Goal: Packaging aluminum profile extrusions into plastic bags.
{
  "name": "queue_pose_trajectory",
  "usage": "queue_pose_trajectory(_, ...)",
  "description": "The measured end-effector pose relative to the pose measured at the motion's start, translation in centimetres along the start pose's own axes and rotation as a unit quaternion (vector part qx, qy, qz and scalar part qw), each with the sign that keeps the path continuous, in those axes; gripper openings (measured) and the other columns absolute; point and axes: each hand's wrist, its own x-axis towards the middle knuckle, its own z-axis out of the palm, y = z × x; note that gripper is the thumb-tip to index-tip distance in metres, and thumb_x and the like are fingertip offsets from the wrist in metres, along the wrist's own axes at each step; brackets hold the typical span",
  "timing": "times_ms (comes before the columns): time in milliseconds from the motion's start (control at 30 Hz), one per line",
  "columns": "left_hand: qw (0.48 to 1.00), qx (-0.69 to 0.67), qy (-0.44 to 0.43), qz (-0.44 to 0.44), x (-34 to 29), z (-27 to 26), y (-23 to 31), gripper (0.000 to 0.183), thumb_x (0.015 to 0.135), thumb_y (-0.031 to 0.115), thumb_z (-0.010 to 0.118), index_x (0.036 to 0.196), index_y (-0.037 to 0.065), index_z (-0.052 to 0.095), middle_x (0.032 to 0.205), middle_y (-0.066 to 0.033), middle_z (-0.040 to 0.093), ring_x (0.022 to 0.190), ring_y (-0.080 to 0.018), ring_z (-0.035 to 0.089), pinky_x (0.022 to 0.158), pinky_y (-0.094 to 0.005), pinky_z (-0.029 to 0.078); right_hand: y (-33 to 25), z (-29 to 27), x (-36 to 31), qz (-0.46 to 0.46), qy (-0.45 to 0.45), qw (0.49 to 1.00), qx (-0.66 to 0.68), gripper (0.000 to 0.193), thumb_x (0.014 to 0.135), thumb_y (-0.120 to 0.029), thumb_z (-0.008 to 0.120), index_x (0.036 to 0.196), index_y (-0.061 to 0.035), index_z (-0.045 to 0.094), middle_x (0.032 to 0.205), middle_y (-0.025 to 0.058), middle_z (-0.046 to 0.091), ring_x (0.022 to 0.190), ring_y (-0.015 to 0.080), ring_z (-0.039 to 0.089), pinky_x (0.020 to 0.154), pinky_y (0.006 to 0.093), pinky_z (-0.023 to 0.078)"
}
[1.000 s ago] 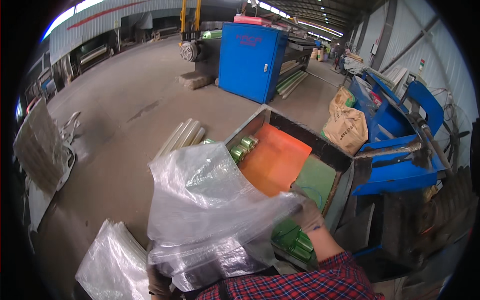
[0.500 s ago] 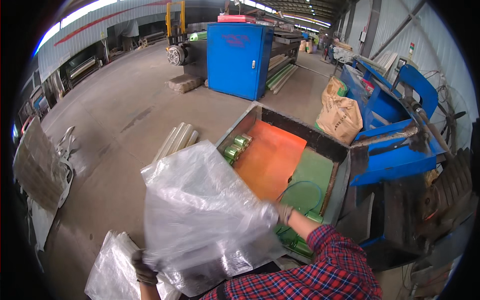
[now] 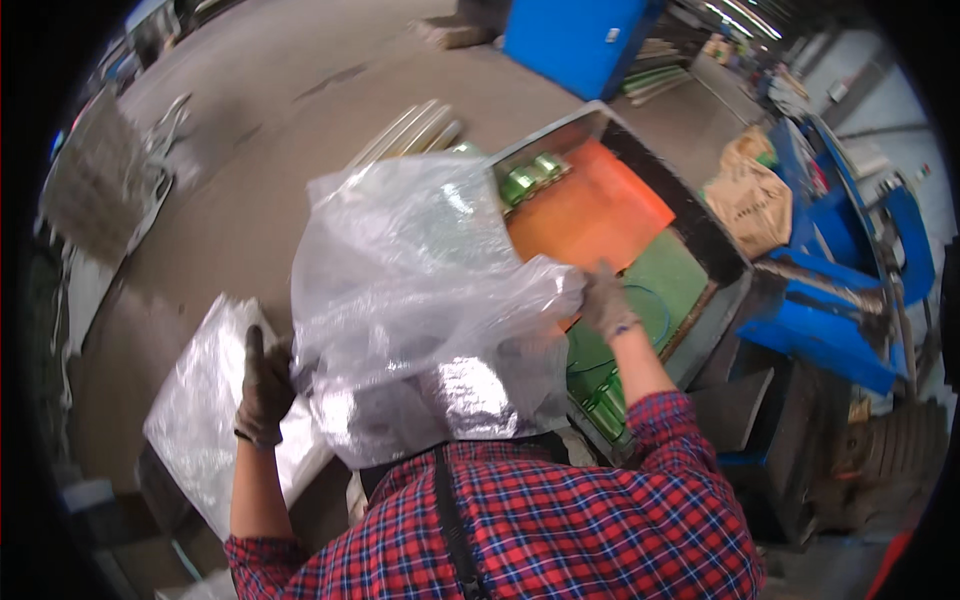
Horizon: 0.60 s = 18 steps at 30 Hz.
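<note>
A large clear plastic bag (image 3: 420, 300) spreads across the front of my body, wrinkled and shiny. My left hand (image 3: 265, 390), in a dark work glove, is closed at its left edge with the thumb pointing up. At the bag's bunched right end is my right hand (image 3: 608, 305), gloved too and slightly blurred; its fingers appear closed on the plastic. Beneath that hand is a metal bin (image 3: 728, 292) lined with an orange sheet (image 3: 590, 205) and a green sheet (image 3: 670, 270). Shiny green rolls (image 3: 535, 175) lie along its far left side, and more green rolls (image 3: 606, 405) lie near me.
More folded clear plastic (image 3: 205, 390) lies at my left. Clear tubes (image 3: 405, 130) are on the floor beyond the bag. A blue cabinet (image 3: 570, 45) stands ahead. To the right are a brown paper sack (image 3: 750, 195) and blue machinery (image 3: 820, 325).
My view has tipped downward. The left hand has come up along the bag's left edge, and the bag's right end is bunched beside my right hand, which is raised a little over the bin.
</note>
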Motion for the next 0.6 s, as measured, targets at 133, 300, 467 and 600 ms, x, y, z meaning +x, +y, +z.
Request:
queue_pose_trajectory(133, 0.984, 0.106, -0.048, -0.133, -0.6, 1.2, 2.3, 0.044, 0.081, 0.039, 0.052, 0.067, -0.002, 0.056, 0.055, -0.0027, 0.050, 0.052, -0.0089, 0.044, 0.049, -0.0249, 0.037, -24.0, -2.0, -7.9, -0.130, 0.228, 0.946, 0.191, 0.037, 0.088, -0.029, 0.039, 0.105, 0.0028, 0.050, 0.100, 0.0093, 0.056, 0.093, 0.0217, 0.053, 0.085, 0.0330, 0.039)
queue_pose_trajectory(300, 0.996, -0.012, 0.023, -0.085, -0.2, 5.3, 5.7, 0.049, 0.082, 0.039, 0.051, 0.055, -0.001, 0.052, 0.048, -0.0035, 0.049, 0.046, -0.0090, 0.045, 0.046, -0.0248, 0.036, -28.1, 9.4, -13.7, -0.255, -0.242, 0.933, -0.077, 0.038, 0.081, -0.027, 0.047, 0.113, -0.0061, 0.048, 0.104, 0.0204, 0.054, 0.098, 0.0364, 0.050, 0.089, 0.0390, 0.036)
queue_pose_trajectory(467, 0.999, 0.038, -0.002, 0.007, -2.4, 4.9, 5.0, 0.039, 0.084, 0.031, 0.049, 0.060, 0.001, 0.057, 0.050, -0.0085, 0.051, 0.046, -0.0144, 0.049, 0.047, -0.0266, 0.038, -29.0, 14.2, -10.9, -0.145, -0.131, 0.979, -0.059, 0.027, 0.080, -0.022, 0.049, 0.095, -0.0006, 0.056, 0.095, 0.0170, 0.058, 0.091, 0.0322, 0.054, 0.085, 0.0385, 0.039)
queue_pose_trajectory(600, 0.915, 0.234, -0.087, 0.317, -6.3, 4.1, 4.1, 0.026, 0.082, 0.028, 0.052, 0.072, 0.004, 0.059, 0.053, -0.0080, 0.050, 0.049, -0.0144, 0.048, 0.046, -0.0279, 0.038, -27.2, 17.8, -6.4, -0.062, -0.108, 0.831, 0.543, 0.025, 0.081, -0.023, 0.049, 0.077, 0.0002, 0.059, 0.075, 0.0155, 0.058, 0.079, 0.0294, 0.056, 0.069, 0.0367, 0.044)
